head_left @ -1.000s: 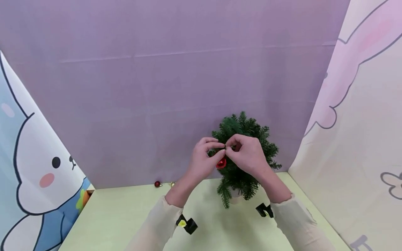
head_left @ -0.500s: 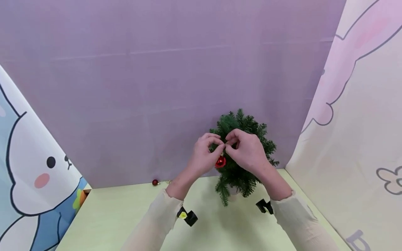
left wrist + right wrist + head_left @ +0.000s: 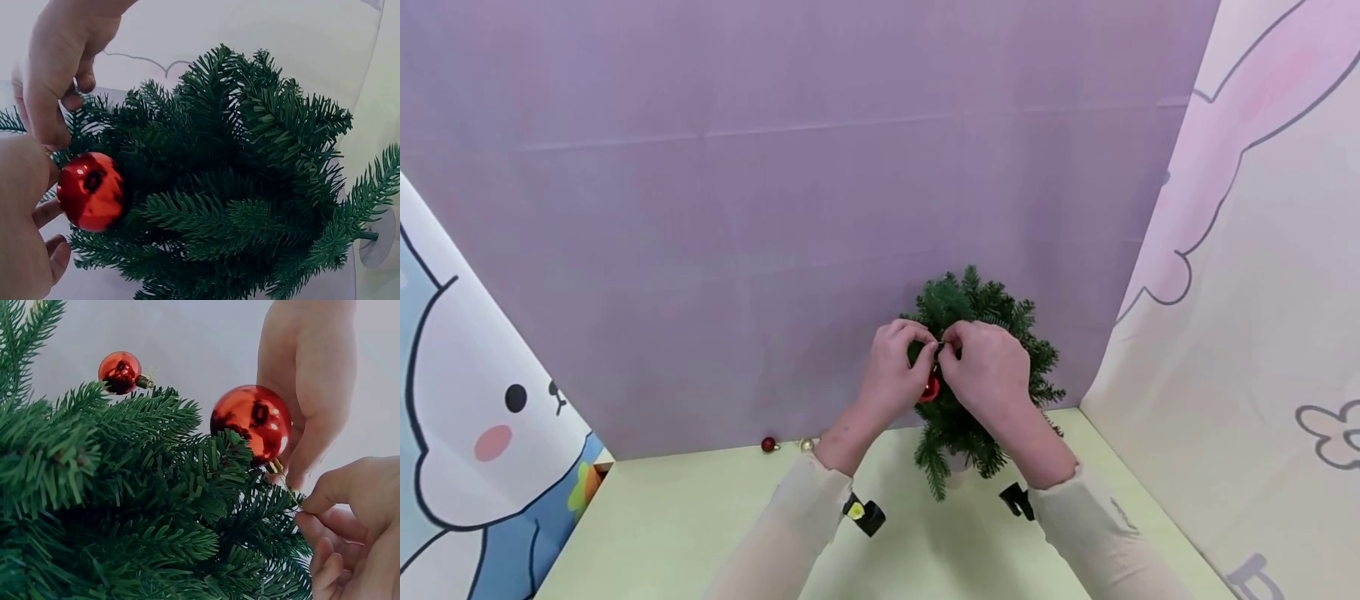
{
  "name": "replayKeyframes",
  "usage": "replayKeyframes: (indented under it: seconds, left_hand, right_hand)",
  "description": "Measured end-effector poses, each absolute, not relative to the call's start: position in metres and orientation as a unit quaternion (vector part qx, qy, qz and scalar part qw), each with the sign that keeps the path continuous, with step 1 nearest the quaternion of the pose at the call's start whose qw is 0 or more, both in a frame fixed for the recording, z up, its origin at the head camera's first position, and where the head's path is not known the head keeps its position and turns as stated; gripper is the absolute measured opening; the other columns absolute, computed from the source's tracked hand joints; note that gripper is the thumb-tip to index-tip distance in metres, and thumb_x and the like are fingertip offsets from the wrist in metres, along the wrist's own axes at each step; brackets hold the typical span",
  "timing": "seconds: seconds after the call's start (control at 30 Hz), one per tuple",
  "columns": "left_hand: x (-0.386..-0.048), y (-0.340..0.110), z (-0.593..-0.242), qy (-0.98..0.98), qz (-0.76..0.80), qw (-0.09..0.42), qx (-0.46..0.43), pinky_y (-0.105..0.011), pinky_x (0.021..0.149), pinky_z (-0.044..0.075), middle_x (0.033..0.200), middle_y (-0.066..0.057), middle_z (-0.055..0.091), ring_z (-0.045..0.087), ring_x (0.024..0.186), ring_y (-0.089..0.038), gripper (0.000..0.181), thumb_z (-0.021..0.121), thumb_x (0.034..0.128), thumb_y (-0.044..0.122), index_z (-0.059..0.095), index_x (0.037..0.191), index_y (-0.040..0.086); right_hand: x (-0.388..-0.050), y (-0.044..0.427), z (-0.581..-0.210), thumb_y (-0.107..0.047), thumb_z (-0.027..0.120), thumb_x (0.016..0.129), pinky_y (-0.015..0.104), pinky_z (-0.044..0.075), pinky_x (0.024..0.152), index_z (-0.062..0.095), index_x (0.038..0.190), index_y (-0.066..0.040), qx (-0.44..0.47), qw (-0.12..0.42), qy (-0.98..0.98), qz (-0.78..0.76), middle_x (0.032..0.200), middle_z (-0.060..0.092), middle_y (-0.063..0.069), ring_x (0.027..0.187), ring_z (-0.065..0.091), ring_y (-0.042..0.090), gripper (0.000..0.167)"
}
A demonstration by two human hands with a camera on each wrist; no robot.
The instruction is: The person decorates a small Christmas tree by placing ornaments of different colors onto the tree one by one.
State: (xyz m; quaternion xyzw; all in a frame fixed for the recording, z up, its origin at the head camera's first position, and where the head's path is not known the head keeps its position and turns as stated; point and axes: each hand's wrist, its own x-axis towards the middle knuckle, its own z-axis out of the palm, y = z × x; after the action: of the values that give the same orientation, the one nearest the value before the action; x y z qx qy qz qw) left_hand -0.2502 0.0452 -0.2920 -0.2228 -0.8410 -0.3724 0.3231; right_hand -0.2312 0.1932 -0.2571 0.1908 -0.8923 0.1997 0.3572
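Observation:
In front of the green tree (image 3: 951, 417), both hands meet at a thin gold string (image 3: 290, 494). The right hand (image 3: 988, 367) pinches the string between thumb and fingertip, clearest in the right wrist view. Thumb and fingertips of the left hand (image 3: 895, 371) close together at the same spot, just beside the gold cap; the exact pinch is partly hidden. A shiny red ball (image 3: 930, 387) (image 3: 92, 191) (image 3: 253, 424) hangs by that string below the fingers, against the branches.
A dark red ball (image 3: 768, 445) and a gold ball (image 3: 807, 445) lie at the back edge of the pale table (image 3: 685, 517). Another red ball (image 3: 120, 372) shows beyond the branches in the right wrist view. A purple backdrop (image 3: 775, 250) stands behind, with printed side panels.
The left hand's fingers have drawn closer together at the string, and both wrists have shifted slightly inward. The red ball is now partly covered by the left hand. The head view has shifted a little.

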Motion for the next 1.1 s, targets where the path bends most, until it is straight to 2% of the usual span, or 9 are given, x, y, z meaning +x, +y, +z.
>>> replayKeyframes:
  seconds: [0.17, 0.43, 0.57, 0.83, 1.0, 1.1]
  left_hand:
    - [-0.253, 0.048, -0.294, -0.832, -0.395, 0.322, -0.219, -0.034, 0.088, 0.046, 0.100, 0.003, 0.062, 0.052, 0.102, -0.018, 0.010, 0.058, 0.0987, 0.023, 0.065, 0.096, 0.016]
    - [-0.247, 0.046, -0.290, -0.833, -0.397, 0.325, -0.207, -0.036, 0.084, 0.049, 0.098, 0.003, 0.062, 0.054, 0.105, -0.017, 0.013, 0.058, 0.0991, 0.026, 0.065, 0.097, 0.016]
    - [-0.248, 0.046, -0.287, -0.830, -0.413, 0.318, -0.200, -0.034, 0.077, 0.049, 0.096, 0.003, 0.061, 0.056, 0.099, -0.020, 0.014, 0.056, 0.0998, 0.027, 0.065, 0.098, 0.016]
    - [-0.252, 0.045, -0.283, -0.840, -0.441, 0.266, -0.170, -0.033, 0.072, 0.047, 0.094, 0.008, 0.059, 0.050, 0.075, -0.013, 0.013, 0.058, 0.0988, 0.030, 0.065, 0.099, 0.020]
    - [-0.256, 0.045, -0.278, -0.835, -0.463, 0.252, -0.159, -0.030, 0.053, 0.044, 0.093, 0.007, 0.062, 0.042, 0.045, -0.016, 0.013, 0.059, 0.0983, 0.028, 0.067, 0.098, 0.018]
    - [-0.258, 0.045, -0.275, -0.838, -0.466, 0.243, -0.145, -0.029, 0.043, 0.038, 0.091, 0.007, 0.063, 0.036, 0.036, -0.018, 0.013, 0.060, 0.0980, 0.028, 0.068, 0.098, 0.018]
  right_hand:
    - [-0.233, 0.191, -0.259, -0.012, 0.066, 0.087, 0.034, 0.047, 0.044, 0.075, 0.087, -0.011, 0.204, 0.395, -0.874, 0.193, 0.083, 0.066, 0.004, 0.061, 0.056, 0.020, 0.009]
    - [-0.232, 0.190, -0.259, -0.013, 0.065, 0.092, 0.036, 0.048, 0.047, 0.074, 0.091, -0.010, 0.218, 0.405, -0.863, 0.209, 0.088, 0.065, 0.005, 0.061, 0.057, 0.020, 0.009]
    - [-0.234, 0.189, -0.257, -0.012, 0.064, 0.093, 0.035, 0.048, 0.046, 0.074, 0.092, -0.009, 0.217, 0.405, -0.863, 0.209, 0.088, 0.065, 0.005, 0.060, 0.057, 0.019, 0.011]
    - [-0.237, 0.187, -0.253, -0.013, 0.064, 0.092, 0.034, 0.043, 0.042, 0.074, 0.091, -0.009, 0.196, 0.381, -0.881, 0.198, 0.082, 0.060, 0.005, 0.053, 0.050, 0.019, 0.011]
    - [-0.238, 0.185, -0.247, -0.012, 0.063, 0.091, 0.035, 0.043, 0.042, 0.075, 0.090, -0.009, 0.190, 0.354, -0.895, 0.193, 0.083, 0.060, 0.006, 0.054, 0.050, 0.019, 0.012]
    - [-0.238, 0.182, -0.243, -0.013, 0.062, 0.091, 0.036, 0.045, 0.044, 0.075, 0.091, -0.009, 0.188, 0.332, -0.905, 0.187, 0.084, 0.059, 0.006, 0.056, 0.051, 0.020, 0.013]
